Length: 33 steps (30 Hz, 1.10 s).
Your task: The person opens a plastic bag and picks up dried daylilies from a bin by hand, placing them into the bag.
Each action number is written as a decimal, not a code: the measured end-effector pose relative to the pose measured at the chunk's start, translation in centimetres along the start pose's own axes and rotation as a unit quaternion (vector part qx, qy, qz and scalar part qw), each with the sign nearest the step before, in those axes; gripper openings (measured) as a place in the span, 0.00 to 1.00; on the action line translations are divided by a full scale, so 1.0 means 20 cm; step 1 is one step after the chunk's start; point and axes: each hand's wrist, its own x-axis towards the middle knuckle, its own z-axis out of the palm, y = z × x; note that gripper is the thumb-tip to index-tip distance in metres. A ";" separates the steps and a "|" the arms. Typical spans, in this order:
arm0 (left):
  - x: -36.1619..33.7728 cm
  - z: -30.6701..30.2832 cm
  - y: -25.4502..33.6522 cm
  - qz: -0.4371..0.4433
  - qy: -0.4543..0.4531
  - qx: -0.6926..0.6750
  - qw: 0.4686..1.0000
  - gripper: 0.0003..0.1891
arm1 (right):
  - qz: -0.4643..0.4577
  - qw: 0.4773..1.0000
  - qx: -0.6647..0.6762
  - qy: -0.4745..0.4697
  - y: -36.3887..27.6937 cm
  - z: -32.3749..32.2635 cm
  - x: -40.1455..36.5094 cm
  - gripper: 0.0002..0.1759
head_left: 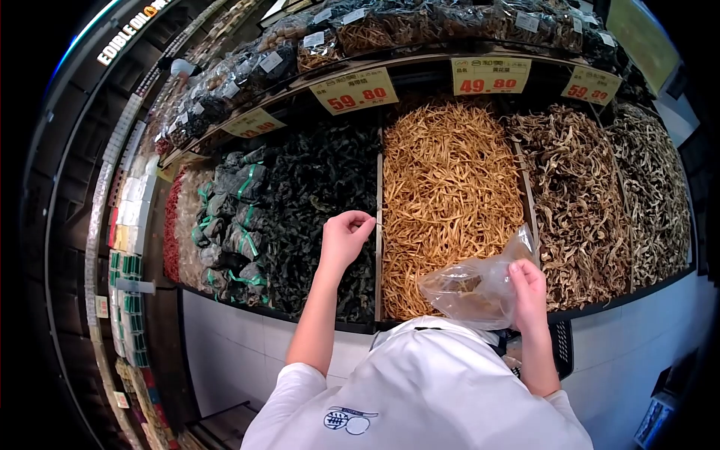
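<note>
My right hand grips the edge of a clear plastic bag, which hangs over the front of the bin of golden, thin dried strips. Brownish pieces show through the plastic. Over the neighbouring bin of dark, crinkled dried pieces, my left hand is raised with thumb and fingers pinched together. Its fingertips reach the wooden divider in this view. What the pinch holds, if anything, I cannot tell.
Brown dried strips fill the bin on the right. Green-tied dark bundles lie at the left. A price sign hangs from the shelf behind, below bagged goods. A dark basket sits near my right forearm.
</note>
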 end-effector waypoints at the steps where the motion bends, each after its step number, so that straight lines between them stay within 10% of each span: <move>1: -0.05 0.00 0.05 -0.017 -0.035 -0.113 0.993 0.08 | -0.001 1.000 -0.001 0.005 -0.01 0.01 0.00 0.10; 5: -0.28 0.12 0.23 -0.010 -0.129 -0.346 0.929 0.04 | -0.003 1.000 0.009 0.002 -0.02 0.02 0.00 0.10; 15: -0.53 0.50 0.26 0.332 -0.206 -0.060 0.918 0.08 | -0.020 1.000 -0.007 0.022 -0.01 0.02 -0.03 0.10; 33: -0.52 0.47 0.31 0.284 -0.267 -0.007 0.921 0.12 | -0.021 1.000 0.019 0.006 0.03 0.04 -0.03 0.09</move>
